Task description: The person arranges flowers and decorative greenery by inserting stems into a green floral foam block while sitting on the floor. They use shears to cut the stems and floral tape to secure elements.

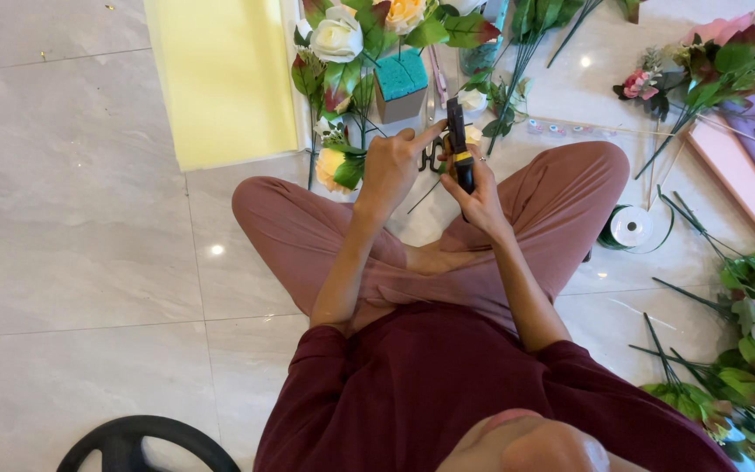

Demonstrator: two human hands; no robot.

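Note:
I sit cross-legged on a pale tiled floor. My right hand (pixel 482 194) grips a black and yellow utility knife (pixel 458 144), its blade end pointing away from me. My left hand (pixel 395 166) is raised beside it, the index finger stretched out and touching the knife near its top. A thin green stem (pixel 424 196) runs under my hands. Just beyond them stand a block of green floral foam (pixel 401 83) and artificial roses, white (pixel 336 37) and yellow (pixel 331 166).
A yellow sheet (pixel 220 79) lies at the upper left. A spool of white ribbon (pixel 633 227) rests by my right knee. More artificial flowers and stems lie at the right (pixel 744 350) and upper right (pixel 709 70). A black round object (pixel 146 446) sits at the bottom left.

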